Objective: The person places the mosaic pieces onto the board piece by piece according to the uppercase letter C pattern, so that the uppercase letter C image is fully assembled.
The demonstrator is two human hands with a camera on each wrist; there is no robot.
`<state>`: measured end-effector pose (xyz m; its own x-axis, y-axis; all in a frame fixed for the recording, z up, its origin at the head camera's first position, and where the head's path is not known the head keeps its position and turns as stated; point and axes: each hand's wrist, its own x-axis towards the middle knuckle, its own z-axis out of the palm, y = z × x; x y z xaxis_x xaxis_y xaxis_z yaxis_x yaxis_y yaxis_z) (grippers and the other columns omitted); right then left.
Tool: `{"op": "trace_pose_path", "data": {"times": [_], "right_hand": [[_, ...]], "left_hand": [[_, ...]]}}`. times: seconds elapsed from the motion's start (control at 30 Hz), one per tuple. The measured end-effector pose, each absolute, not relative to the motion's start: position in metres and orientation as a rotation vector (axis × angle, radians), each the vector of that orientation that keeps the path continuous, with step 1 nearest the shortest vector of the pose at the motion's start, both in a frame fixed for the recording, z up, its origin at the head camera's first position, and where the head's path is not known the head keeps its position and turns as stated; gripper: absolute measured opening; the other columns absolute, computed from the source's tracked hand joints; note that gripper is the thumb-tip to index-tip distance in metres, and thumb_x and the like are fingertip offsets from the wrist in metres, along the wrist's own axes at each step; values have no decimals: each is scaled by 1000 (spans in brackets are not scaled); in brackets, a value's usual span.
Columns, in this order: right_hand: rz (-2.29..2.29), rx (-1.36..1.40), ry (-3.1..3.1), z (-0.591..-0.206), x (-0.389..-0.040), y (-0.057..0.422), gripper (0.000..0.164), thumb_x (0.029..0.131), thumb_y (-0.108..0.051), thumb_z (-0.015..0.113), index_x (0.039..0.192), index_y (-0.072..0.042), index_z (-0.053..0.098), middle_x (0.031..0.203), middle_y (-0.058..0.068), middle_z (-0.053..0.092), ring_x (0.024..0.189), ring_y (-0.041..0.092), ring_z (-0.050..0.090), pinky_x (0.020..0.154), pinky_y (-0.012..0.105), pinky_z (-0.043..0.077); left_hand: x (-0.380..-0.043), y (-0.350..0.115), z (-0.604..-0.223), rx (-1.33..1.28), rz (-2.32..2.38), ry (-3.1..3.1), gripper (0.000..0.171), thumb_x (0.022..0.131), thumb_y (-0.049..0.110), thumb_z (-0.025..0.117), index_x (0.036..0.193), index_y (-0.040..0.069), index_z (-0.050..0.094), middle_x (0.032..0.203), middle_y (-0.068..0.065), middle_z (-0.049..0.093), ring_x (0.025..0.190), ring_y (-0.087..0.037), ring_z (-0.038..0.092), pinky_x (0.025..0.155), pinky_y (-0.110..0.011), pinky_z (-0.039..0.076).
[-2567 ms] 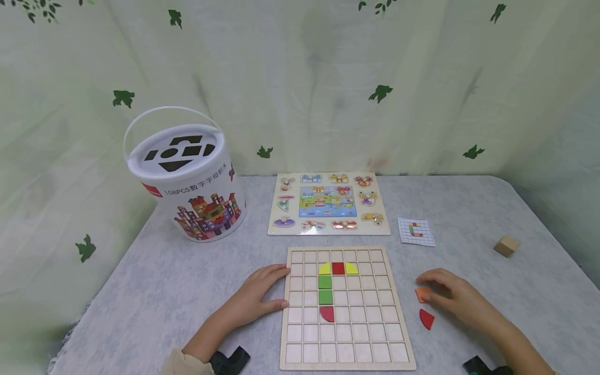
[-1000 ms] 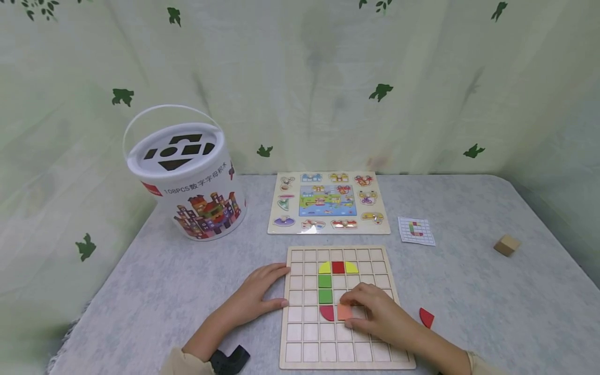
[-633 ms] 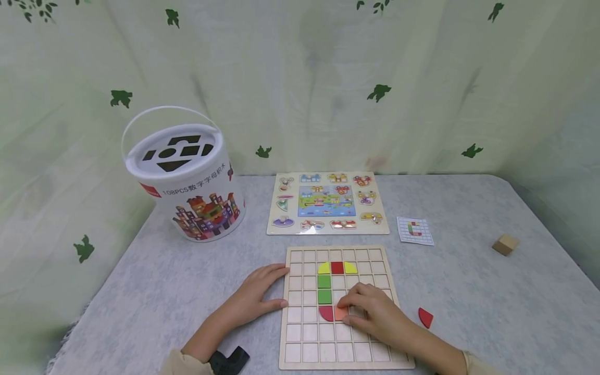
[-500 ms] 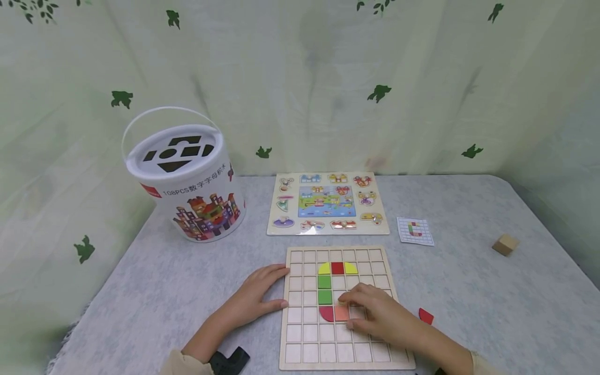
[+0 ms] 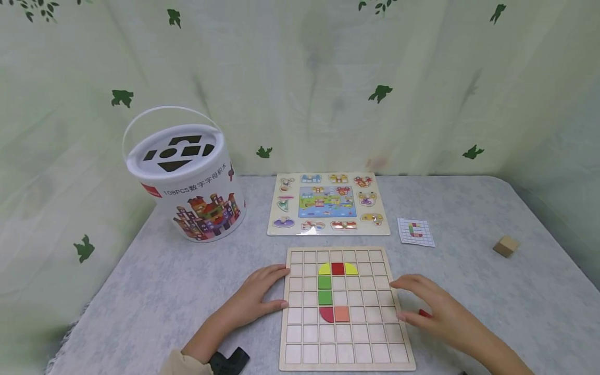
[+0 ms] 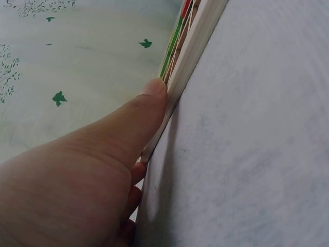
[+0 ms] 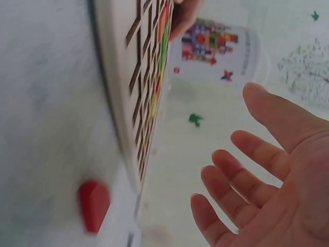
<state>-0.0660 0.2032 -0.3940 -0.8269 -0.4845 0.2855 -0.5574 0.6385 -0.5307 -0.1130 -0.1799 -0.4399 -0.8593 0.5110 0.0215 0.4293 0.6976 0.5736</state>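
A wooden grid board (image 5: 370,333) lies in front of me. In it sit two yellow quarter-round pieces, a dark red square (image 5: 337,269), two green squares (image 5: 325,297), a red quarter-round (image 5: 327,314) and an orange square (image 5: 342,314). My left hand (image 5: 255,291) touches the board's left edge with thumb and fingertips, fingers fairly straight. Off the board's right edge, my right hand (image 5: 442,312) hovers with spread fingers, holding nothing. A loose red quarter-round piece (image 7: 94,206) lies on the table, mostly hidden by that hand in the head view.
Behind the board lies a picture puzzle (image 5: 328,203). A small pattern card (image 5: 416,232) is to its right, and a wooden block (image 5: 506,246) farther right. A white block bucket (image 5: 192,182) stands at the back left.
My right hand carried the orange square from the table into the cell beside the red quarter-round, let it go, and moved back right toward the loose red piece. The left hand stayed put.
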Motion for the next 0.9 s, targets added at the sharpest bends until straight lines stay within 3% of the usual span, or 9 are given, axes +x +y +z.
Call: {"op": "trace_pose_path", "data": {"times": [0.13, 0.3, 0.43, 0.7, 0.9], "right_hand": [[898, 809, -2716, -401, -58, 222, 48, 71, -21, 76, 114, -15, 57, 113, -11, 51, 99, 5, 49, 79, 14, 42], [956, 692, -2867, -412, -51, 238, 48, 73, -31, 73, 113, -11, 56, 108, -6, 54, 89, 7, 52, 72, 24, 48], [991, 540, -3048, -419, -52, 242, 51, 74, -41, 70, 111, -8, 57, 103, -3, 54, 88, 9, 52, 75, 26, 49], [856, 360, -3150, -422, -57, 236, 27, 70, -18, 76, 92, -13, 61, 86, -5, 51, 79, 9, 49, 72, 27, 49], [906, 613, -2958, -417, -59, 232, 25, 73, -6, 72, 94, -15, 61, 89, -10, 55, 77, 4, 51, 65, 23, 49]], "left_hand": [[-113, -180, -440, 776, 877, 2767, 67, 80, 48, 61, 136, 19, 40, 139, 2, 35, 128, -19, 26, 102, -45, 22], [-112, -180, -440, 775, 885, 2763, 67, 80, 48, 61, 136, 19, 40, 139, 2, 34, 128, -19, 26, 101, -46, 22], [-113, -180, -440, 771, 880, 2764, 68, 80, 49, 60, 137, 19, 39, 139, 2, 34, 128, -19, 26, 101, -46, 22], [-113, -180, -441, 776, 875, 2772, 67, 80, 50, 60, 136, 18, 40, 139, 2, 34, 128, -19, 26, 101, -46, 22], [-113, -180, -440, 781, 884, 2767, 67, 80, 48, 61, 136, 18, 40, 139, 1, 34, 128, -20, 26, 101, -47, 22]]}}
